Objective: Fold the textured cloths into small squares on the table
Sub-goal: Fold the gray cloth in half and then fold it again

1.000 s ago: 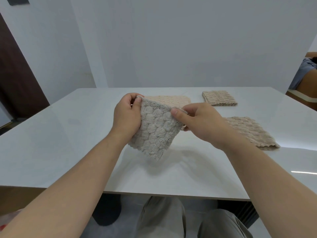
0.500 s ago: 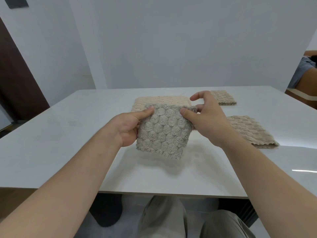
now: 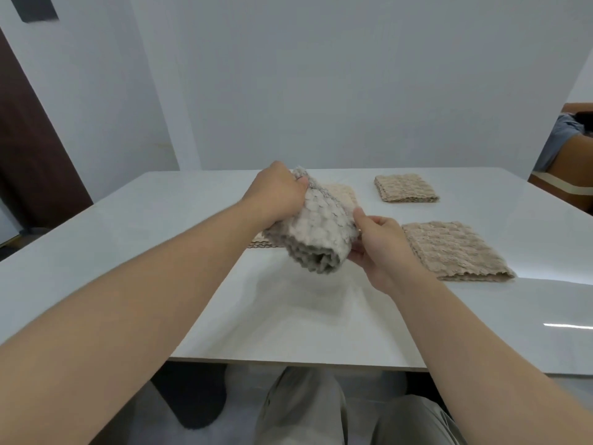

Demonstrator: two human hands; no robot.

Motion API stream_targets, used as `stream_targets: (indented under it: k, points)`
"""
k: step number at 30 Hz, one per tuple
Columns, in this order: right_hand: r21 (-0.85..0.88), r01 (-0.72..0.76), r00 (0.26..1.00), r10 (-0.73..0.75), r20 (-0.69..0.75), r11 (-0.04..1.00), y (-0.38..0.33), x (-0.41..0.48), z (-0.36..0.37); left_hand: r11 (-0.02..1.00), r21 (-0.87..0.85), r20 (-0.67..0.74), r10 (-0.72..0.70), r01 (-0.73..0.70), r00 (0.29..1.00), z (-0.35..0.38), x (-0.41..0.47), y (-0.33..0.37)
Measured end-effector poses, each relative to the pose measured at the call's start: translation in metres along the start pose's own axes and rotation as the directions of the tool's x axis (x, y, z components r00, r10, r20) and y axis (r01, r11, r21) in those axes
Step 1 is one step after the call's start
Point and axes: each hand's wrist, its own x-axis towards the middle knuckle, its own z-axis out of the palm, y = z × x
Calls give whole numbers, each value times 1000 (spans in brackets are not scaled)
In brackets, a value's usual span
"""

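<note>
Since a moment ago I'm raising my left hand, both hands gripping the grey cloth; my right hand is pinching its edge, next lowering it flat to the tabletop.

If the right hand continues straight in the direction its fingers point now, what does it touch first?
The right hand points left and slightly away, so its fingers already meet the grey cloth held by both hands. Beyond that, probably the left hand; depth is unclear.

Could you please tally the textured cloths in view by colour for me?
Grey cloth, held in left hand and right hand: 1
Tan folded cloths: 2
Cream cloth, partly hidden: 1
Total: 4
</note>
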Motion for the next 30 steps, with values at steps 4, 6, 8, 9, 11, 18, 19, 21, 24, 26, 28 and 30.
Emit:
stream_targets:
  k: [4,6,8,9,11,18,19,21,24,26,28,30]
  points:
    - [21,-44,998,43,43,999,0,-15,7,997,50,100,-63,58,993,-12,25,20]
    - [-32,-3,1000,4,16,999,2,-27,10,988,121,169,-114,95,979,-16,35,27]
    - [-177,160,987,-161,10,971,7,-39,11,975,133,256,-206,177,944,-14,42,32]
    - [-310,286,955,-295,17,907,11,-42,11,971,158,287,-217,177,933,-12,45,34]
    - [-560,492,835,-543,88,666,17,-47,10,963,230,297,-205,138,933,-11,49,39]
    - [-793,582,581,-775,248,182,27,-44,10,866,499,273,-138,-17,952,-11,46,50]
    - [-801,575,573,-780,250,166,27,-42,10,857,515,262,-158,0,952,-12,43,51]
    - [-809,567,569,-783,251,152,27,-39,10,830,557,283,-152,-33,947,-13,40,53]
    - [-807,567,580,-775,248,166,28,-34,11,818,574,328,-192,-33,925,-13,40,54]
    - [-809,570,572,-777,264,144,29,-31,12,851,524,326,-225,22,918,-11,44,50]
    - [-820,552,580,-777,247,152,29,-28,14,891,448,340,-249,77,907,-8,47,47]
    - [-831,507,630,-757,174,231,27,-27,16,909,400,347,-269,118,898,-7,49,44]
